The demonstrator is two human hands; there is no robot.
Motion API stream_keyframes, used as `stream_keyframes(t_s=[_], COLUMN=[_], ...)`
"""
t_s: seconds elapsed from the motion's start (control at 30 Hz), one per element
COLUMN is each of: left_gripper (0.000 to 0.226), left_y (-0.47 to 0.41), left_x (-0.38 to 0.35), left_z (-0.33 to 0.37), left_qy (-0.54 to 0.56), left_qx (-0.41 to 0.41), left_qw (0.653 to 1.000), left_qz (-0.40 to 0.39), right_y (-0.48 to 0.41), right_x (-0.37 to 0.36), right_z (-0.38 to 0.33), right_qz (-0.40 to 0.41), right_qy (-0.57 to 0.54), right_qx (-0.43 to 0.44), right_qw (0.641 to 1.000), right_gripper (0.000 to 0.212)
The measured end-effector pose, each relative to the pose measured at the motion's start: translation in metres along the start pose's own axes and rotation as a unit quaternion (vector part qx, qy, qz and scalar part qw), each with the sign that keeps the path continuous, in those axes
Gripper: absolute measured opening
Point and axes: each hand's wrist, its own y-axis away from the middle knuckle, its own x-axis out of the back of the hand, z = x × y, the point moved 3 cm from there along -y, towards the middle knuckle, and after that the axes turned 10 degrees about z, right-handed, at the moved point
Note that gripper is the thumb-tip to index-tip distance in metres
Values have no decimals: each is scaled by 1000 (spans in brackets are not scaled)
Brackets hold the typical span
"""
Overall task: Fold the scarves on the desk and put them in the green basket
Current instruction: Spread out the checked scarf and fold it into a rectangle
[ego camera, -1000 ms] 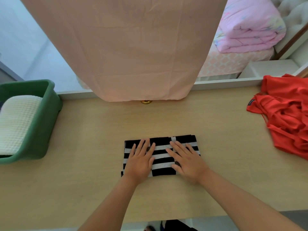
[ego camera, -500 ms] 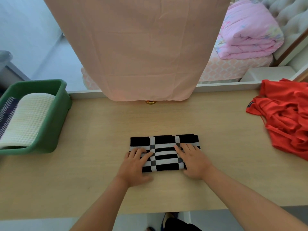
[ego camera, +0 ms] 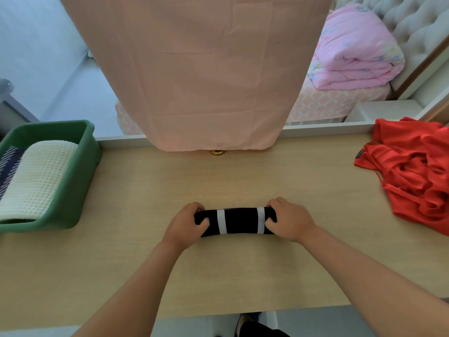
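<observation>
The left hand (ego camera: pixel 185 224) and right hand (ego camera: pixel 289 220) are bare, as are both forearms (ego camera: pixel 136 288). Dark clothing (ego camera: pixel 262 330) shows below the table (ego camera: pixel 243 276) edge, kind unclear.

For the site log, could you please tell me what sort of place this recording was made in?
Most likely a home bedroom: a folded pink quilt lies on a bed with a tufted headboard, seen past the wooden desk.

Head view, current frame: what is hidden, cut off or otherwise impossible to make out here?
All in the head view:
- Both ends of the striped scarf: covered by the left hand and right hand gripping it.
- Dark patterned cloth in the green basket: cut off by the left edge.
- Red garment: runs off the right edge.
- Small gold object: mostly under the hanging pink cloth; unidentifiable.
</observation>
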Motion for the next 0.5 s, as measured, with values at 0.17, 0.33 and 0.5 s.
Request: stream_keyframes(t_s=[0.17, 0.33, 0.5], left_gripper=[38, 42, 56], left_y=[-2, 7, -6], left_x=[-2, -18, -4], left_z=[4, 10, 3], left_qy=[-104, -281, -292], left_qx=[-98, -309, -312], left_qw=[985, 898, 904], left_qz=[-93, -136, 31], right_y=[-1, 15, 31], right_x=[-4, -10, -17], right_z=[-2, -12, -23], right_qz=[-55, -86, -172], right_qy=[18, 31, 17], right_qx=[74, 191, 166], right_qw=[996, 977, 971], right_gripper=[33, 44, 59])
